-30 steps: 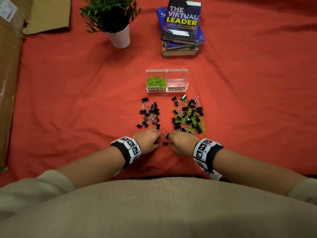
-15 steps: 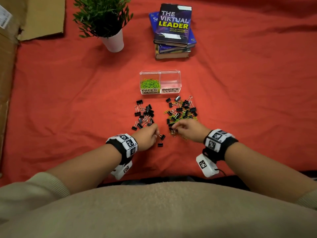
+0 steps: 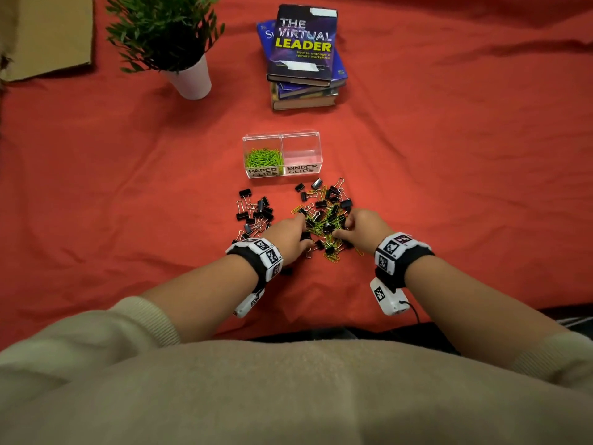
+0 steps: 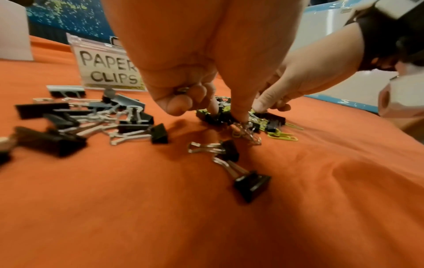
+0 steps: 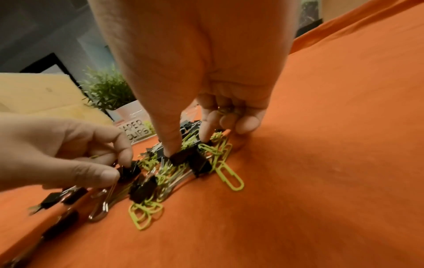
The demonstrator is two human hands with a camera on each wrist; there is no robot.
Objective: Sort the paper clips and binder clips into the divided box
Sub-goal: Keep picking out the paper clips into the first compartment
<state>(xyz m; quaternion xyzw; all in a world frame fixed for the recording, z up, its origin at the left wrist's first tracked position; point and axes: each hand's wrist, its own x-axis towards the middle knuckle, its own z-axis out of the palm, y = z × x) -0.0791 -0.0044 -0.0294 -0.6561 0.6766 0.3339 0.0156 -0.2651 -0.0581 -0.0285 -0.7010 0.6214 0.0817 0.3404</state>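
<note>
1. A person sits at a surface covered with a red cloth (image 3: pixel 128 187), both forearms reaching forward, seen from a camera on their head.
2. The left hand (image 3: pixel 285 234) and right hand (image 3: pixel 364 226) meet over a tangled heap of black binder clips and green paper clips, the mixed pile (image 3: pixel 324 220), which lies directly under and between the fingertips.
3. The left hand's thumb and forefinger pinch a black binder clip (image 5: pixel 128 171) at the near-left edge of the heap; its other fingers are curled.
4. The right hand's thumb and forefinger press down onto another binder clip (image 5: pixel 183 156) in the middle of the heap, with green paper clips (image 5: pixel 227 174) spilling just beside it (whether that clip is truly gripped or only touched, I cannot tell).
5. To the left of the left hand lies a separate cluster of binder clips (image 3: pixel 255 213), already free of green ones.
6. The divided box (image 3: pixel 282 136) stands straight ahead, just beyond the heap, its long side running left to right across the person's front. Its left half, labelled PAPER CLIPS, holds green clips; its right half, labelled BINDER CLIPS, looks empty.
7. The binder-clip half sits ahead of the right hand, so that hand likely has the shorter, straight-forward carry.
</note>
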